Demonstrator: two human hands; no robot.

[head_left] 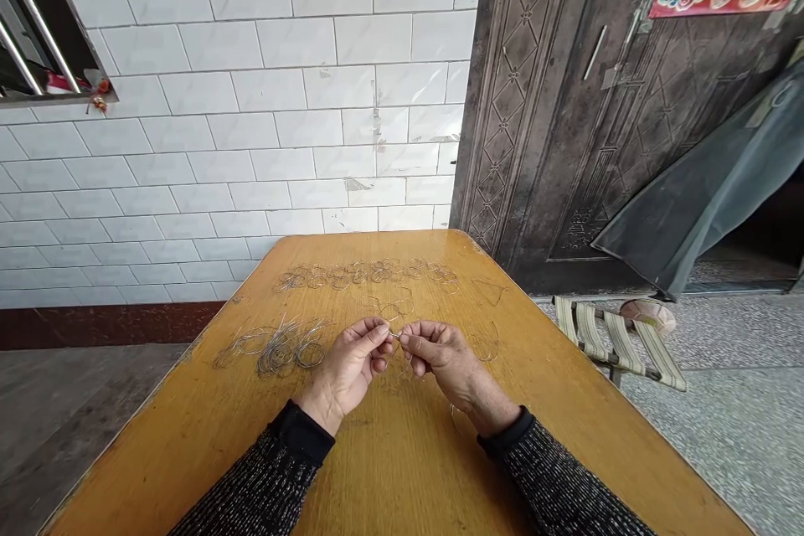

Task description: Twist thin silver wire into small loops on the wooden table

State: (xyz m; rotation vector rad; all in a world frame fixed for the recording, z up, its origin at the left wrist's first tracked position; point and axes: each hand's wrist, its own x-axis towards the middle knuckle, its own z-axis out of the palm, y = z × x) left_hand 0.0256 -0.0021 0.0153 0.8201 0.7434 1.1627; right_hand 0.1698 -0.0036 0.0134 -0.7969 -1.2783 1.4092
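Pinched between closed fingertips of left hand and right hand, just above a yellow-brown wooden table: one thin, grey metal wire.

Thumb against forefinger on each side, only a short stretch of wire exposed between. Judged very light and springy – likely to kink if forced, and apt to roll in bare fingers; best taken near the exposed stretch, with a firm, flat pinch. Wire ends covered by fingertips; impossible to tell whether joined to the fine curl just beyond. Farther left, a tangled cluster of silvery-grey wire coils, strands hard to separate by eye. Farthest, a row of thin, brownish wire rings – overlapping, too fine to count reliably.
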